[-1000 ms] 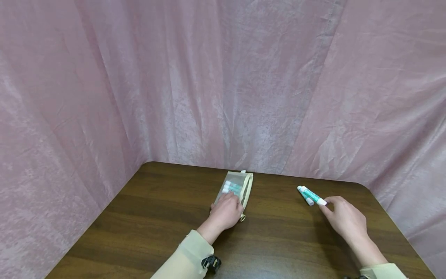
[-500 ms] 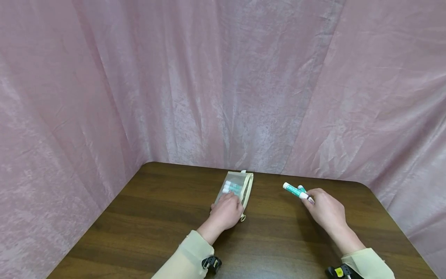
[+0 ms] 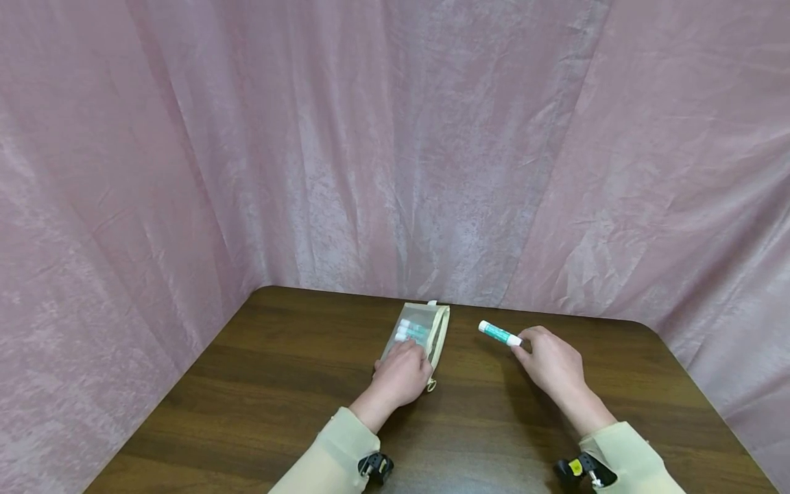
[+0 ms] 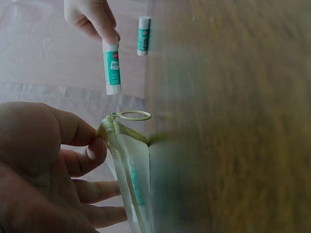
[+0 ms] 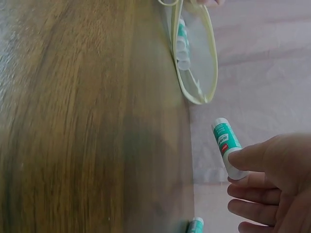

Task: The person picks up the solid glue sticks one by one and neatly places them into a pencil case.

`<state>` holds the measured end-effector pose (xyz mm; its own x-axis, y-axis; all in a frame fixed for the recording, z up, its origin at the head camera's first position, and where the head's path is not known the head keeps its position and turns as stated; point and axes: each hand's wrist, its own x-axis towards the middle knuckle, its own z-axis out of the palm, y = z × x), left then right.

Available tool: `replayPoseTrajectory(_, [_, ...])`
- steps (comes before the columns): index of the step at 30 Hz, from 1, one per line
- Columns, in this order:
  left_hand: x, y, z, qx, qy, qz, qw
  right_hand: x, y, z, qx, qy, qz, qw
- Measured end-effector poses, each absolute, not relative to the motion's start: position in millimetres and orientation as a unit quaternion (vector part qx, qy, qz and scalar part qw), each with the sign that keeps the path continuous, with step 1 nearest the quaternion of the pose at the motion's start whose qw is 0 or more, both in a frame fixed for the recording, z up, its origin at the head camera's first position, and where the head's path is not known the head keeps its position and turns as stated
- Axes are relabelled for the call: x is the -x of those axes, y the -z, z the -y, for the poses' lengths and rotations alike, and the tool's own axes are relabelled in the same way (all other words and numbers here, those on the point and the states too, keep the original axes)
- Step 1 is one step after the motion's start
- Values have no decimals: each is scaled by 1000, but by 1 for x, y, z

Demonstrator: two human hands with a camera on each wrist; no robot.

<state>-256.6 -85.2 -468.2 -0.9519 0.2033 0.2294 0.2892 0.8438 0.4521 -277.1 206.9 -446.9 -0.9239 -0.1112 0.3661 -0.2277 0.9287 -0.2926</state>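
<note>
Curtain (image 3: 117, 206), pink and creased, fills the far left and the back of my head view, with the brown table (image 3: 247, 412) in front of it. Coming in from the left, I see a pale sleeve (image 3: 327, 456), then my left hand (image 3: 404, 374). Its thumb and forefinger are closed on the edge of the mesh pouch (image 3: 426, 315), near the zip end with its ring (image 3: 431, 386); the other fingers stretch out along the mesh. Hand and pouch have hardly moved over the last second. White-and-green glue sticks (image 3: 412, 331) lie inside, at least two, and the right wrist view shows the mouth gaping wide.

Next rightward is the held glue stick (image 3: 500, 333), lifted off the tabletop, its free end turned towards the pouch but not touching it. My right hand (image 3: 549, 363) pinches it by the white end, thumb against fingertips, no gap left beyond the stick itself. Half a second ago this pair was farther right; it has since travelled left, so I judge the work to be mid-carry, with the pouch held steady. The loose glue stick (image 4: 144, 36) lies behind on the table, hidden from my head view, probably by that hand.
</note>
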Motion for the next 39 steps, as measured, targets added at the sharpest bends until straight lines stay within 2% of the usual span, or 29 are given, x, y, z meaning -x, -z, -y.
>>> replayPoseTrajectory(17, [255,467,85,127,247,957,87,290,453,-191,-108,-180,958,195])
replayPoseTrajectory(22, [261,476,86,135,248,954,102,295,455,-187,-109,-184,957,195])
replayPoseTrajectory(34, [255,464,85,125,239,960,76,309,456,-171,-128,-186,953,201])
replayPoseTrajectory(39, [255,463,85,125,238,960,74,315,457,-164,-132,-189,956,183])
